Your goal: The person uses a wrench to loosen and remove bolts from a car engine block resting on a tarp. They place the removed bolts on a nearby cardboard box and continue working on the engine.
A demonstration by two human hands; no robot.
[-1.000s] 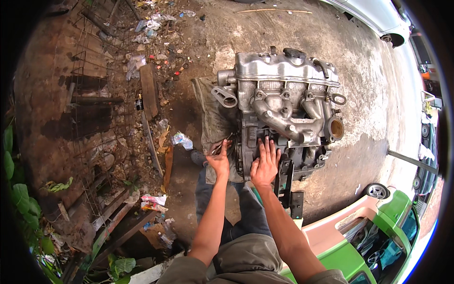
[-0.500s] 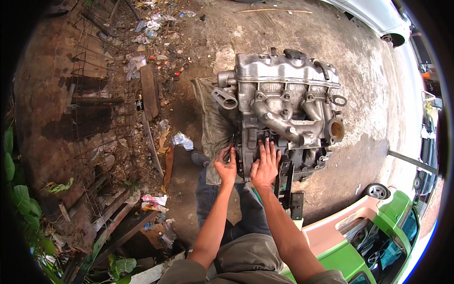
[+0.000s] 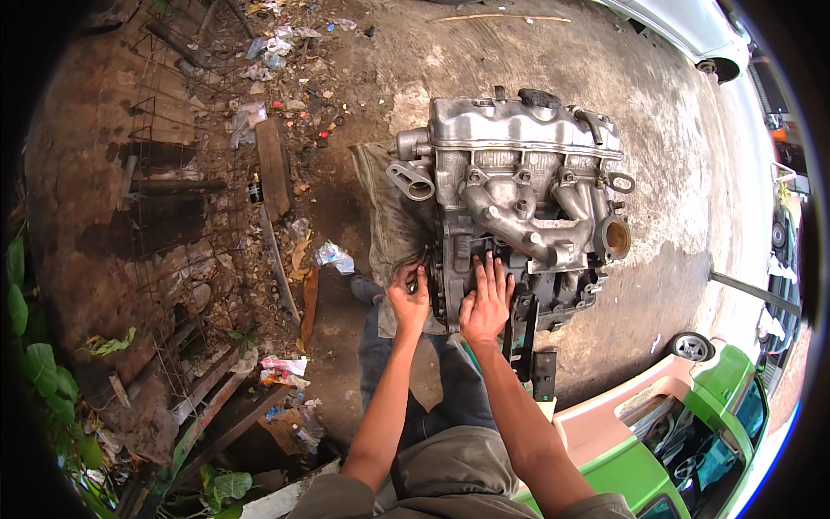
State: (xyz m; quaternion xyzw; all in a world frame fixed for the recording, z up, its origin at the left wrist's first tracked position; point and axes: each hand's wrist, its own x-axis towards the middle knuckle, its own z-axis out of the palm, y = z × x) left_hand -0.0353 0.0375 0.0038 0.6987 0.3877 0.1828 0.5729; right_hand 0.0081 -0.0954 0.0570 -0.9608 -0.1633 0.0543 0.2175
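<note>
Ctr of frame: R hand (image 3: pixel 486 303) is laid flat, spread, on engine (image 3: pixel 519 130); L hand (image 3: pixel 409 296) is part-curled at its L edge, contents can't be told.

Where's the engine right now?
In the head view, the engine sits just right of centre, the right hand flat on its near side and the left hand at its left end.

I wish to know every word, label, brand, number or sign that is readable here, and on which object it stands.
None reads clearly enough to quote.
Silver-and-black metal engine: no legible marking.
Crumpled white-and-blue plastic wrapper: too small and blurred.
Crumpled red-and-white plastic wrapper: likewise unreadable.
Green-and-pink vehicle: no legible marking.
</note>
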